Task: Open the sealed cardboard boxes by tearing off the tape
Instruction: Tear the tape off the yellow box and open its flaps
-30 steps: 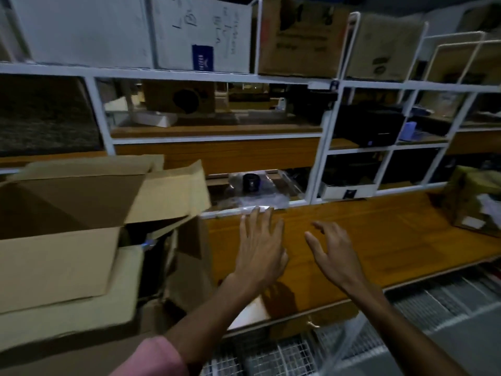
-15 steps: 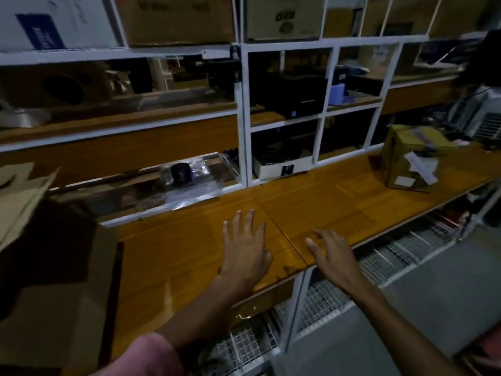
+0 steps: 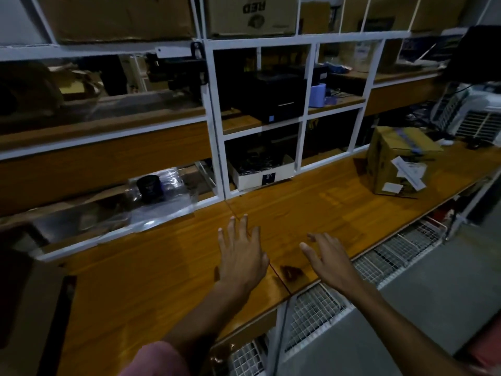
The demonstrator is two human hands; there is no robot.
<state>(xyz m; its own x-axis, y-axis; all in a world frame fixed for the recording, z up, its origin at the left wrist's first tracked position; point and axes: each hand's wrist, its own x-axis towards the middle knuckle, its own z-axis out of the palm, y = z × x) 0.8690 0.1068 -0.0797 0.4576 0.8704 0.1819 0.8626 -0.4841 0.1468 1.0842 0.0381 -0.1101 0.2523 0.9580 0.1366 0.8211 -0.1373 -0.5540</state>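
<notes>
A sealed cardboard box (image 3: 395,164) with tape across its top and white paper labels on its front stands on the wooden bench (image 3: 168,267) at the far right. My left hand (image 3: 240,253) hovers over the bench's middle, fingers straight and spread, holding nothing. My right hand (image 3: 329,257) is beside it, near the bench's front edge, fingers spread and empty. Both hands are well to the left of the sealed box. An opened cardboard box's side (image 3: 24,308) shows at the far left edge.
White shelving (image 3: 217,126) rises behind the bench with a black printer (image 3: 273,96), a white tray of dark items (image 3: 260,169) and a plastic-wrapped black jar (image 3: 149,185). Wire baskets (image 3: 314,313) hang under the bench. Cardboard boxes (image 3: 249,14) line the top shelf.
The view has swung to the right: the opened box slid out to the left edge and the sealed box came closer into view. Both hands stay open and spread over the bench.
</notes>
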